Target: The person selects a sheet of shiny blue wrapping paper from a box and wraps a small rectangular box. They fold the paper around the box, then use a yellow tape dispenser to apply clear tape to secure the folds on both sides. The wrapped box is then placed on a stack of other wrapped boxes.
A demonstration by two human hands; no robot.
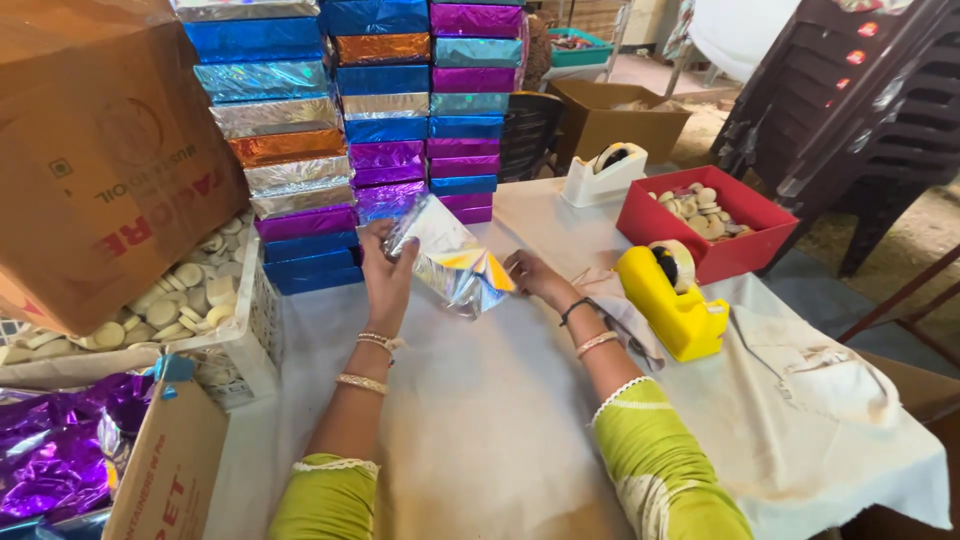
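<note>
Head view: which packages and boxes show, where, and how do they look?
Silver holographic foil-wrapped box: tilted, centre table, between left hand and right hand.
Stacked foil-wrapped boxes: behind, blue, purple, silver, orange.
Brown cardboard carton: upper left, tilted.
Red open box: right, holding pale discs.

Foil-wrapped boxes (360, 120) stacked at rear; silver foil-wrapped box (450, 262) mid-table; brown carton (100, 150) far left.
</note>
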